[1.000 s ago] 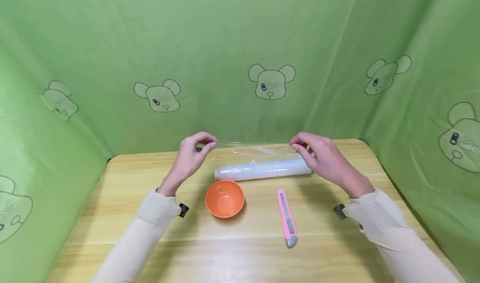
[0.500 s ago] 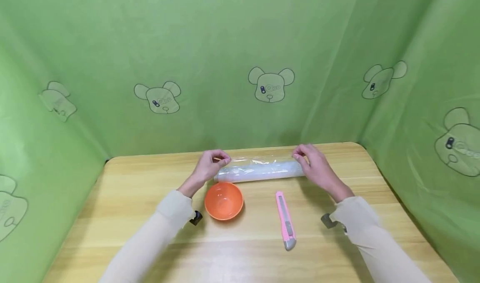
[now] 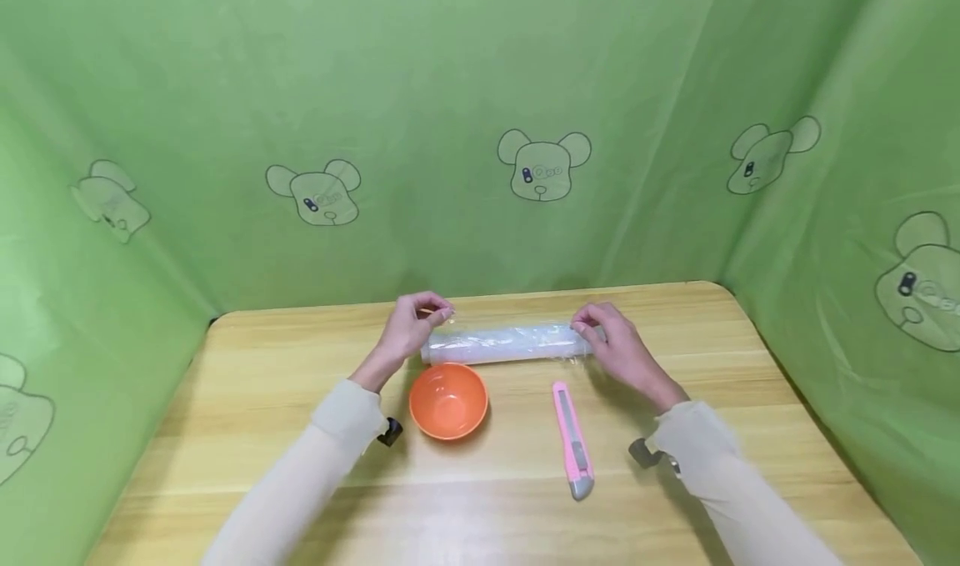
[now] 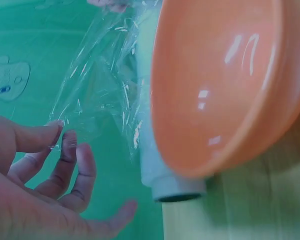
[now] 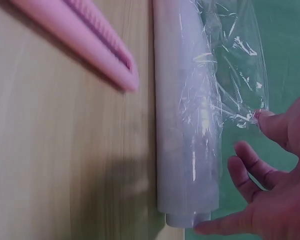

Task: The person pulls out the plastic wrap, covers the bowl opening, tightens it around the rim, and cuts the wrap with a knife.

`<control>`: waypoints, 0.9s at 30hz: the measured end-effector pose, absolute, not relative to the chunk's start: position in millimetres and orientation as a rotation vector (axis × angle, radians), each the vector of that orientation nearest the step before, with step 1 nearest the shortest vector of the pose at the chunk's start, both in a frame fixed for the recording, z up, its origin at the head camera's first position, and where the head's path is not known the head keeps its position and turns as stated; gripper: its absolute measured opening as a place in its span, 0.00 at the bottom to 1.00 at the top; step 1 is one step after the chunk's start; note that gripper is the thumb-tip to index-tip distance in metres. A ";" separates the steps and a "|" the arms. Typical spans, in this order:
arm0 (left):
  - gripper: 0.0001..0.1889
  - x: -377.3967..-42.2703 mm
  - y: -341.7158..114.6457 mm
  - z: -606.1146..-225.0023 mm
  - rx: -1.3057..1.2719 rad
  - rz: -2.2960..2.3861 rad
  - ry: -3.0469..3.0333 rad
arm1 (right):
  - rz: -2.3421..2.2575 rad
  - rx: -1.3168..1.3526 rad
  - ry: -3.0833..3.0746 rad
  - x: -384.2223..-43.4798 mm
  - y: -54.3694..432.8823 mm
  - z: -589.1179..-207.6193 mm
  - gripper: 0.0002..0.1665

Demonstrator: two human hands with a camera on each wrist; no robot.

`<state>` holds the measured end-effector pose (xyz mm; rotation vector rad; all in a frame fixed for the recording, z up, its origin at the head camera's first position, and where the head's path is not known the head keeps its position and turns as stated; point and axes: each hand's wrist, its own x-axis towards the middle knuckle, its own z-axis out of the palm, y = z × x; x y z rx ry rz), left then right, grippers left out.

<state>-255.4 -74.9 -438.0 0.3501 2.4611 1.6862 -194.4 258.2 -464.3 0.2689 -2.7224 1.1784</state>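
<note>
A roll of cling film (image 3: 502, 346) lies crosswise toward the back of the table, with a loose clear sheet (image 4: 97, 87) drawn off it. My left hand (image 3: 403, 333) pinches one corner of that sheet between thumb and fingertip, just behind the roll's left end. At the other end my right hand (image 3: 617, 351) pinches the opposite corner; its remaining fingers are spread near the roll's core in the right wrist view. Between the hands the sheet (image 5: 240, 60) hangs slack and wrinkled over the roll. An orange bowl (image 3: 448, 401) stands right in front of the roll's left part.
A pink utility knife (image 3: 573, 441) with a grey end lies on the wooden table (image 3: 480, 524), right of the bowl. A green curtain (image 3: 435, 241) printed with bear heads closes off the back and both sides.
Both hands have come down toward the roll and closer together, the right one shifting left. The sheet, stretched behind the roll before, now sags over it. The bowl and knife stay put.
</note>
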 end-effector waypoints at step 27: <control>0.07 -244.9 -169.5 -425.8 0.556 1.901 2.513 | 1.114 0.557 -2.571 -201.1 171.5 -432.1 0.06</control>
